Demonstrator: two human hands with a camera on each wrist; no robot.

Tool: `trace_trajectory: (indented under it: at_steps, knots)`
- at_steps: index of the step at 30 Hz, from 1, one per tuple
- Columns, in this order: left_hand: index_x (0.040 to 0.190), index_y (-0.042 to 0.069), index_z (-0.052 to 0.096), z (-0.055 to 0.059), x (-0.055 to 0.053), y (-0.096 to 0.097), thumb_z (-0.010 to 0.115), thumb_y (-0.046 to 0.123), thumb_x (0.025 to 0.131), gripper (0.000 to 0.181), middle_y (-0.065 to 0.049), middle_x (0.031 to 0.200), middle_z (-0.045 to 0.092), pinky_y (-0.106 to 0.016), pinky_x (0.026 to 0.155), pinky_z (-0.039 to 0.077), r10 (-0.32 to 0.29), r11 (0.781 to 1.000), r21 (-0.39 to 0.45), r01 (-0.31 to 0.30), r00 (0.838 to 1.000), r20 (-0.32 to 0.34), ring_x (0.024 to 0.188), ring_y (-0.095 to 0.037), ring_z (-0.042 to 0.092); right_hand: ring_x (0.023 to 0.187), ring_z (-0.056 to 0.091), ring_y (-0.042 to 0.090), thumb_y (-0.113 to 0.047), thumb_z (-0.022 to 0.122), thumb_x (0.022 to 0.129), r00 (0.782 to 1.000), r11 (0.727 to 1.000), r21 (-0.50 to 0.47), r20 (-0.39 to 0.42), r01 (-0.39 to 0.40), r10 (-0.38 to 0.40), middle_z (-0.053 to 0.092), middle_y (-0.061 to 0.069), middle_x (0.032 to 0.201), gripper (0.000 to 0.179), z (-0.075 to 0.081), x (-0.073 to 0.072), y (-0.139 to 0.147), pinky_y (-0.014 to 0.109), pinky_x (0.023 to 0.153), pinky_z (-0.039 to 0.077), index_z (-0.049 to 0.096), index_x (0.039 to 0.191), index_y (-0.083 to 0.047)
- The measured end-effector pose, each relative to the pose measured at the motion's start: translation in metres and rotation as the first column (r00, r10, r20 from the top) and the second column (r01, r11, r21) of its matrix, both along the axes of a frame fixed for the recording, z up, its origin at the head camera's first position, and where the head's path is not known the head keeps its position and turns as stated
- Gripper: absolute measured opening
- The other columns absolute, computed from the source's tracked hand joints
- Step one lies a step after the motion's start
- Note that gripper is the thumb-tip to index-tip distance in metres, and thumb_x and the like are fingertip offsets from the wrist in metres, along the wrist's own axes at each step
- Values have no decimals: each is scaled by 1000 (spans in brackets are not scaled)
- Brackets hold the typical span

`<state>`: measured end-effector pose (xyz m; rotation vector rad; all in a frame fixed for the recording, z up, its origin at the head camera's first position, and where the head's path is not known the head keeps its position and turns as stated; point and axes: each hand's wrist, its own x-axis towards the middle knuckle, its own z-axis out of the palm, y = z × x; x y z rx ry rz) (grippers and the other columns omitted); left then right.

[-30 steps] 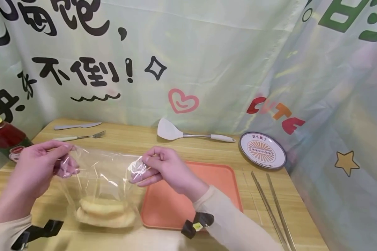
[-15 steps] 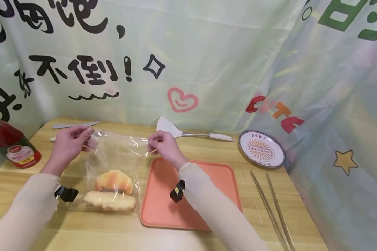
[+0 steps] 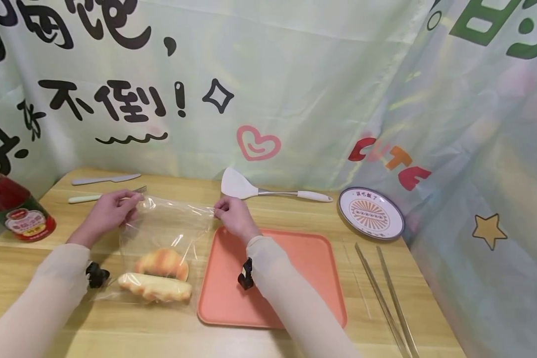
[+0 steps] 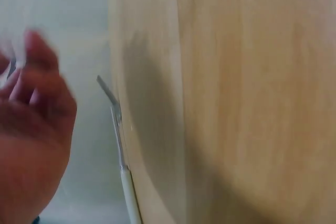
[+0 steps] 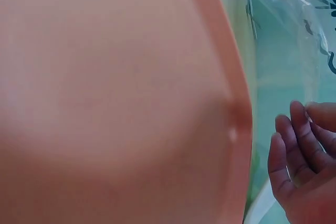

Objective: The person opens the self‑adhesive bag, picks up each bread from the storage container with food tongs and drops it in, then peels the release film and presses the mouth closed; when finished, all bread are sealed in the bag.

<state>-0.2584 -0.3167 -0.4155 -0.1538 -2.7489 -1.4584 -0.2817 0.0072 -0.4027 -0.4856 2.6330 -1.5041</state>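
Note:
Between the two hands a clear plastic bag (image 3: 165, 226) is stretched by its top corners. My left hand (image 3: 113, 214) pinches the left corner, and my right hand (image 3: 236, 215) pinches the right one. Low in the bag lie a curved, golden-brown bread roll (image 3: 163, 262) and, in front of it, a long pale bread (image 3: 154, 287). In the right wrist view the thumb and forefinger of my right hand (image 5: 304, 156) meet at the film, the other fingers loosely bent. The left wrist view shows my left hand (image 4: 37, 124) blurred, off the table.
An orange tray (image 3: 304, 278) lies right of the bag, under the right forearm. Behind are a spatula (image 3: 277, 193), a knife (image 3: 107, 179) and a fork (image 3: 85, 198). A red sauce bottle (image 3: 20, 214) stands left; a plate (image 3: 370, 214) and metal tongs (image 3: 382, 288) are right.
Both hands have moved away from me with the bag, its top edge still stretched between them. The breads, at first bunched at the bag's bottom, now lie one behind the other.

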Motion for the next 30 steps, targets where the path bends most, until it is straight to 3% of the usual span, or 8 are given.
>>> trace_trajectory:
  at_steps: [3, 7, 12, 14, 21, 23, 26, 30]
  knots:
    - [130, -11, 49, -2, 6, -8, 53, 35, 103, 53, -14, 92, 69, -34, 63, 57, -79, 992, 103, 69, 992, 94, 76, -18, 66, 72, 56, 11, -3, 63, 94, 1000, 999, -22, -7, 24, -24, 63, 0, 78, 5, -2, 0, -1, 21, 65, 47, 67, 91, -3]
    - [132, -17, 40, -4, 15, -17, 57, 14, 101, 48, -17, 99, 68, -37, 70, 58, -204, 961, 229, 156, 957, 204, 82, -22, 68, 69, 55, 12, -4, 64, 94, 999, 999, -41, 36, 2, 0, 61, 2, 80, 3, -3, 2, -2, 23, 59, 48, 66, 94, -2]
    - [121, -18, 43, -4, 18, -25, 56, 4, 98, 34, -22, 93, 67, -36, 65, 58, -317, 934, 264, 241, 898, 304, 72, -22, 65, 62, 57, 14, -6, 67, 92, 993, 993, 64, 67, -99, 94, 62, 0, 79, 4, -6, 5, -2, 23, 58, 49, 67, 94, -2]
    - [119, -17, 44, -2, 18, -23, 56, 4, 98, 32, -23, 92, 66, -36, 64, 58, -330, 935, 240, 262, 889, 316, 71, -23, 65, 63, 58, 13, -7, 67, 92, 992, 987, 109, 59, -116, 110, 63, 0, 78, 4, -6, 5, -1, 22, 59, 49, 68, 92, -3]
    - [119, -17, 48, -1, 12, -2, 56, 3, 99, 30, -14, 87, 67, -36, 66, 58, -228, 973, 92, 210, 937, 264, 75, -21, 65, 79, 58, 11, -7, 66, 93, 991, 944, 327, -97, -54, 90, 63, -4, 79, 4, -12, -1, -2, 20, 71, 48, 69, 91, -8]
    - [121, -17, 48, -1, 10, 0, 56, 2, 98, 31, -12, 87, 65, -35, 67, 58, -206, 978, 40, 202, 943, 261, 78, -20, 63, 84, 58, 12, -7, 67, 93, 989, 928, 371, -120, -34, 84, 63, -4, 80, 4, -15, -2, -3, 20, 74, 47, 70, 91, -9]
    - [126, -18, 45, -1, 9, -1, 58, 3, 97, 38, -12, 92, 65, -32, 68, 57, -193, 979, -16, 204, 949, 249, 80, -19, 62, 87, 59, 13, -7, 68, 91, 989, 924, 382, -120, -31, 82, 65, -3, 83, 3, -17, -3, -1, 21, 76, 48, 71, 92, -8]
    - [133, -23, 33, -2, 7, -5, 60, 6, 97, 53, -23, 104, 63, -33, 69, 57, -205, 977, -8, 212, 954, 221, 83, -22, 64, 84, 62, 14, -8, 67, 92, 992, 938, 345, -94, -44, 81, 67, 1, 87, 6, -17, -4, 4, 22, 75, 50, 70, 96, -5]
